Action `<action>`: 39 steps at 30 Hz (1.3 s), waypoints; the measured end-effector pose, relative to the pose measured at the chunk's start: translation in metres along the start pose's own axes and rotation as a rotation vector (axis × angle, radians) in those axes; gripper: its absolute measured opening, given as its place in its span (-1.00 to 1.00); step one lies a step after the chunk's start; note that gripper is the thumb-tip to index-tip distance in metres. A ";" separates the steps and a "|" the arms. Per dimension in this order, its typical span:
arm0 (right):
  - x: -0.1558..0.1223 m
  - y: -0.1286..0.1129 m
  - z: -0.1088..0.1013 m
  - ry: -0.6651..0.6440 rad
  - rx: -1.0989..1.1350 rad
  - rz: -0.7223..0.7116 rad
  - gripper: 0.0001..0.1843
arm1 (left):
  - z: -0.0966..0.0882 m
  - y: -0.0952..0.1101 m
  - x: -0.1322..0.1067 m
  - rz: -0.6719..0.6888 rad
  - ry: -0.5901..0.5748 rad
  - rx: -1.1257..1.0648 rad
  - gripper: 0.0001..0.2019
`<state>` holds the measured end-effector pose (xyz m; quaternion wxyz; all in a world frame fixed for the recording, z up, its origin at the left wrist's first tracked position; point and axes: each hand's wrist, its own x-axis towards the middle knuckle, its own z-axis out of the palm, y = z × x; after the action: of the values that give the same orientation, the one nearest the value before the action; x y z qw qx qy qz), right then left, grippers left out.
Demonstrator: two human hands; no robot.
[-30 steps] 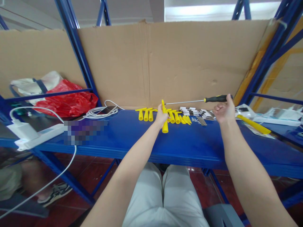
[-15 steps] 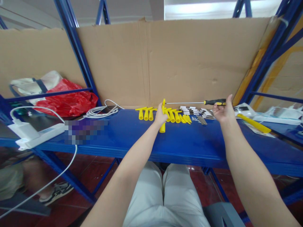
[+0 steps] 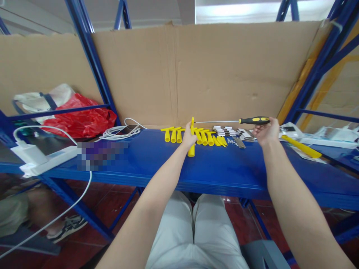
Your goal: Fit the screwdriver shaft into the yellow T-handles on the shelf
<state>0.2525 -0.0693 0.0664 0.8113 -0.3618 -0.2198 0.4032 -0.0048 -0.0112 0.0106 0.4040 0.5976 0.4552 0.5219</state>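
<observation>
My left hand (image 3: 189,136) is closed around a yellow plastic handle (image 3: 191,150), holding it upright above the shelf. Its wider tube end sticks out below my fist and its narrow end above. A long screwdriver (image 3: 254,120) with a black and yellow grip lies level, its shaft tip against the upper part of that handle. My right hand (image 3: 267,132) pinches the butt of the grip with thumb and fingers. Behind my left hand stands a row of similar yellow handles (image 3: 173,135). Small yellow wedge-shaped pieces (image 3: 220,141) lie to the right of the row.
White-and-dark packets (image 3: 225,131), small screws (image 3: 231,141) and flat metal blades (image 3: 239,142) lie right of centre. Farther right is a long yellow-handled tool (image 3: 303,147). At left are a coiled white cable (image 3: 120,132), a power strip (image 3: 53,160) and a red bag (image 3: 81,117). Cardboard (image 3: 224,74) stands behind.
The screwdriver and the yellow handle have shifted slightly left. My right hand has turned, its fingers changing from spread along the grip to curled at its end.
</observation>
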 end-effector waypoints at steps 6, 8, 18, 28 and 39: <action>-0.009 -0.005 0.003 0.050 0.020 0.057 -0.62 | -0.003 -0.005 0.004 0.005 -0.008 -0.027 -0.02; -0.005 -0.004 0.000 0.026 0.047 0.040 -0.63 | -0.003 -0.006 0.005 0.012 -0.008 -0.022 -0.02; 0.018 0.003 -0.011 -0.029 0.062 -0.033 -0.63 | -0.003 -0.005 0.004 0.032 -0.029 -0.018 -0.02; 0.005 -0.003 -0.006 0.085 0.038 -0.015 -0.61 | -0.003 -0.005 0.003 0.054 -0.036 0.000 -0.03; 0.005 -0.001 -0.005 -0.004 0.068 -0.028 -0.57 | -0.002 -0.008 0.005 0.065 -0.019 -0.005 -0.04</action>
<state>0.2591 -0.0674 0.0642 0.8281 -0.3303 -0.2126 0.3999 -0.0076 -0.0042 0.0050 0.3928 0.6161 0.4303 0.5301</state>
